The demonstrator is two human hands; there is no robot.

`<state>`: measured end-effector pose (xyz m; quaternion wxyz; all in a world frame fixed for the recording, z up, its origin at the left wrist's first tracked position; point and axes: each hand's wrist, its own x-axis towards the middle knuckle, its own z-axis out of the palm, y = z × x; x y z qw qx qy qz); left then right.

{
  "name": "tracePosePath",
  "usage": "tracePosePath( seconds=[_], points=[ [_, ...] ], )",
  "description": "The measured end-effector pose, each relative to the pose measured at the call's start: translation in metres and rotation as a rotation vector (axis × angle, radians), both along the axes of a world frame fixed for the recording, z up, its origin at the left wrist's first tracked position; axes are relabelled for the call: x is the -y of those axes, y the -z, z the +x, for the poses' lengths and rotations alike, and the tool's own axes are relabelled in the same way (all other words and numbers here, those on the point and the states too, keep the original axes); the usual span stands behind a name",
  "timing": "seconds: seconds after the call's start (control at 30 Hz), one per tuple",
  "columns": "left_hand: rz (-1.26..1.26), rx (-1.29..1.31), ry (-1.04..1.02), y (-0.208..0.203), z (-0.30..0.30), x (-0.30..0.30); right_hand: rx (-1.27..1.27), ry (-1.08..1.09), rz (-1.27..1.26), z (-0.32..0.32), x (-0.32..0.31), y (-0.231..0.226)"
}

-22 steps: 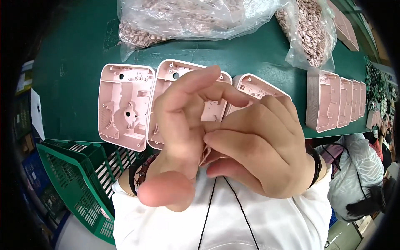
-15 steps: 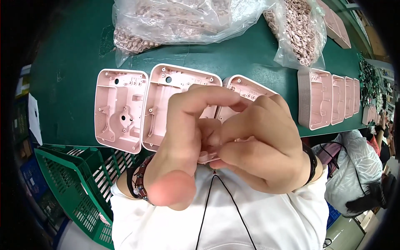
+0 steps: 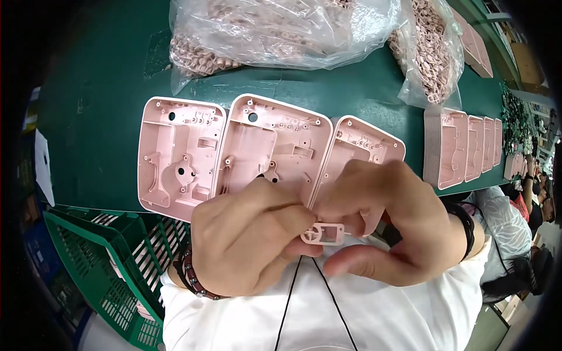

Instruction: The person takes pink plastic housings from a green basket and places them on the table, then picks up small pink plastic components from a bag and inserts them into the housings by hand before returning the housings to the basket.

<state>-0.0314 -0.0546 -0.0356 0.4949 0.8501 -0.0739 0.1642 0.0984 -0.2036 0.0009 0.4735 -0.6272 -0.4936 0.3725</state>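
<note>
Between the thumb and fingers of my left hand (image 3: pixel 252 234) is a small pink plastic part (image 3: pixel 332 234) with a rectangular window and a round end. It is held in front of my chest, just before the near edges of the housings. My right hand (image 3: pixel 404 225) is close to the part's right end, its thumb well apart from its bent fingers; some fingertips are blurred or hidden. Beyond my hands lie three open pink plastic housings: a left one (image 3: pixel 165 137), a middle one (image 3: pixel 252 140) and a right one (image 3: pixel 357 149) partly covered by my right hand.
Clear plastic bags (image 3: pixel 281 35) of small pink parts lie across the back of the green table (image 3: pixel 105 76), another bag (image 3: pixel 430 52) at back right. Several pink housings (image 3: pixel 452 146) stand in a row at right. A green crate (image 3: pixel 111 263) is at lower left.
My hands have moved apart and lower, and the small pink part shows plainly in my left fingers. My right thumb and fingers have spread. The table scene has shifted slightly right in view.
</note>
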Motion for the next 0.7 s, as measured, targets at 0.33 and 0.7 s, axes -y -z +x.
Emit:
tracePosePath(
  seconds=[0.33, 0.7],
  points=[
    [0.376, -0.234, -0.476, 0.006, -0.009, -0.029, 0.915, -0.202, 0.113, 0.042, -0.067, 0.011],
    [0.447, -0.353, -0.43, 0.021, -0.016, -0.037, 1.088, -0.466, 0.154, 0.054, -0.103, 0.057]
  ],
)
